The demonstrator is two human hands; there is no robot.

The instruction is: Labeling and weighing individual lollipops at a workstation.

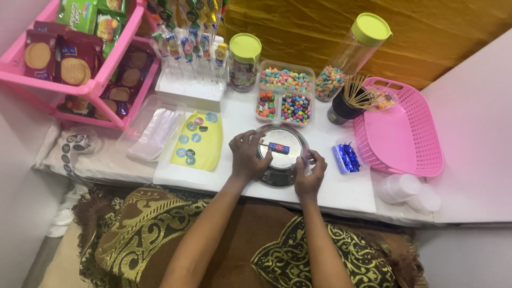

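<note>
A small round kitchen scale with a shiny steel top sits on the white table near its front edge. A clear plastic cup lies over the scale top, and a wrapped candy on a stick rests across it. My left hand grips the left side of the cup and pinches the stick end. My right hand holds the cup's right rim with fingers curled.
A pink basket lies at right with stacked clear cups beside it. Behind are a divided candy tray, two green-lidded jars, a cup of skewers, a yellow sticker sheet, blue ribbons, and a pink snack rack.
</note>
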